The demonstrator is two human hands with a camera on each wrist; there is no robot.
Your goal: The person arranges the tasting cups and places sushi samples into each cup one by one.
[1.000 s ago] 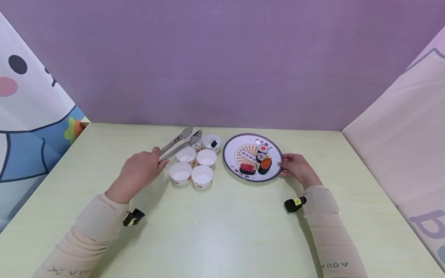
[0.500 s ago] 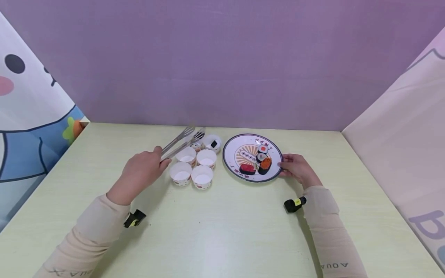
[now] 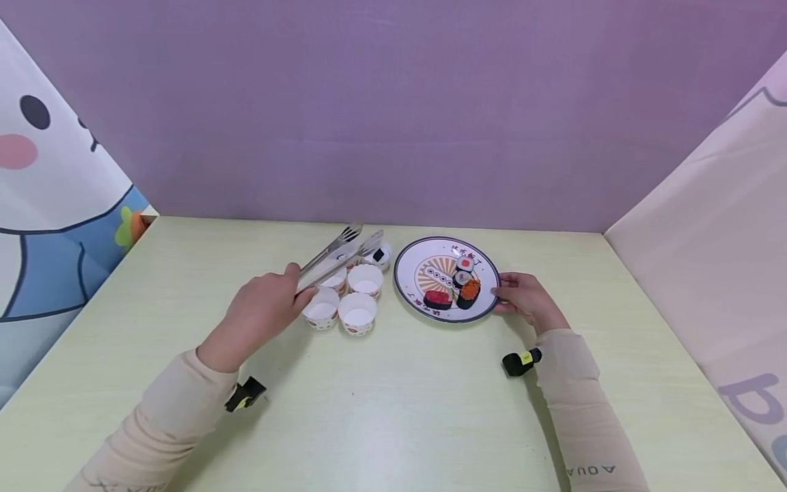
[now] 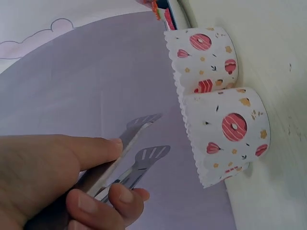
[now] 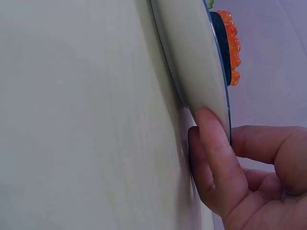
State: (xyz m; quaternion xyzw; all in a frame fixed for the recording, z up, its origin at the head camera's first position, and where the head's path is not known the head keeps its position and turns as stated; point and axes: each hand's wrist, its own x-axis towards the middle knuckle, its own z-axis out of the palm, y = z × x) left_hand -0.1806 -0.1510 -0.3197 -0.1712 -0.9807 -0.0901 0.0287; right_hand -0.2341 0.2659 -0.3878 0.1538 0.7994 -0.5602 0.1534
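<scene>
Left hand (image 3: 261,311): gripping the tongs (image 3: 324,255), tips parted above the rear cups (image 3: 365,279); a straight drop looks best here, clear of those rims!
Right hand (image 3: 525,297): pinching the plate (image 3: 407,272) at its right edge; light and level should do.
Plate: right of the cups, four sushi (image 3: 469,292) aboard.
Far cup (image 3: 386,263): black-patched piece (image 3: 378,255) inside, tips close; gentle squeeze, I'd say.

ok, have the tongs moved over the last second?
Yes: in the head view, the tongs have shifted right, toward the plate, which hasn't moved.
</scene>
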